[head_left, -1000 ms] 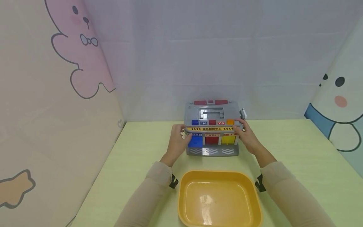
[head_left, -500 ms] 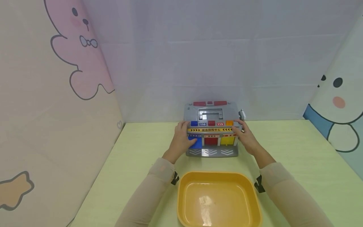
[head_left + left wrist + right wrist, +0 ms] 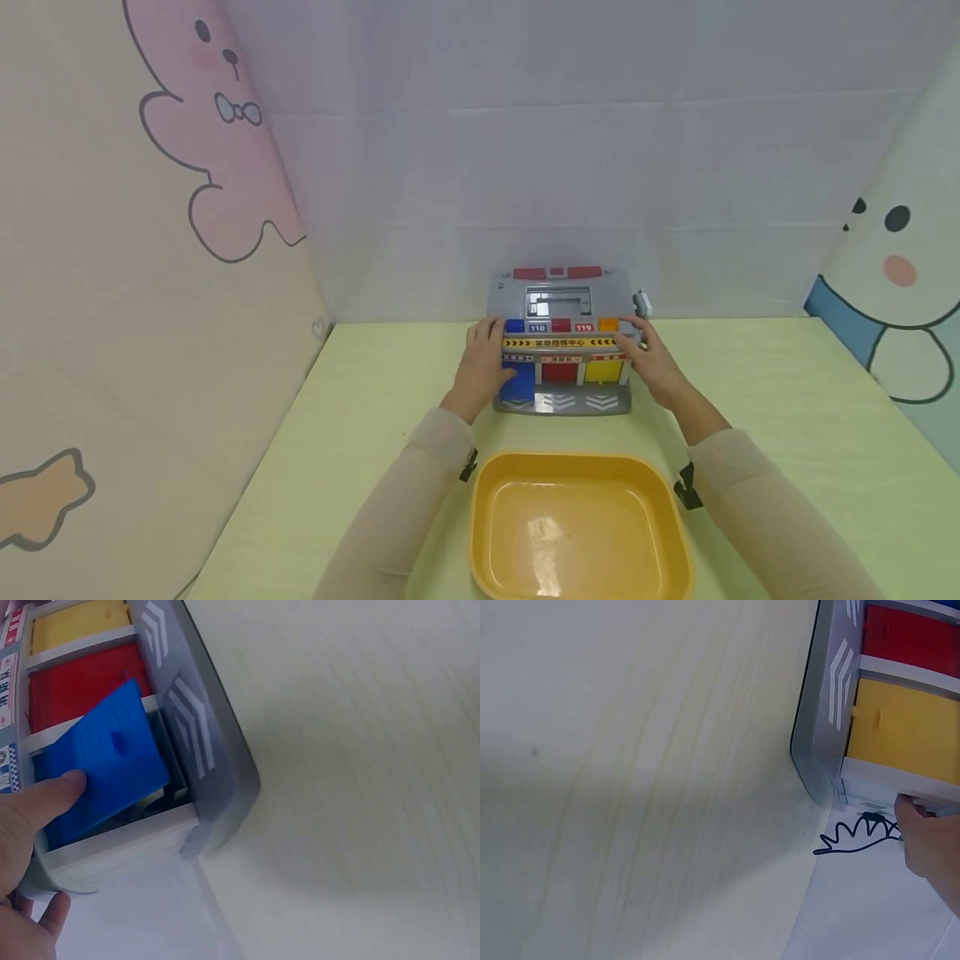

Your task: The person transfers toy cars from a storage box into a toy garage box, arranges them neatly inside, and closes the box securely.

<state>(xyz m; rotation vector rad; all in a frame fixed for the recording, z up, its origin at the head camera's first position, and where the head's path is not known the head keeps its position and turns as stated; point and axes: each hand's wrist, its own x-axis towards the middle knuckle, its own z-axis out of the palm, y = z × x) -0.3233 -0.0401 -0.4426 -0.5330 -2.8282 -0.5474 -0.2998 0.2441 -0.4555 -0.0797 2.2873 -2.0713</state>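
A grey toy garage point(image 3: 558, 398) stands at the back of the table, with 110 and 119 labels and blue, red and yellow doors. My left hand point(image 3: 480, 367) holds its left side, fingers at the side and thumb on the blue door point(image 3: 112, 754). That door stands tilted outward, a dark gap showing beneath it; what lies inside is mostly hidden. On the opposite side my right hand point(image 3: 654, 358) grips the garage's upper right edge, thumb at the front. The red door point(image 3: 90, 682) and yellow door point(image 3: 904, 727) lie flat in their frames.
A yellow tray point(image 3: 480, 533) sits in front of the garage, between the forearms. A small white-grey part point(image 3: 642, 302) sticks out at the garage's right side, and a coiled black cord point(image 3: 859, 834) lies beside it. A pale curtain point(image 3: 405, 208) hangs behind.
My left hand has shifted from the garage's upper left corner further along its side, and its thumb has moved onto the blue door. The right hand keeps its hold in place.
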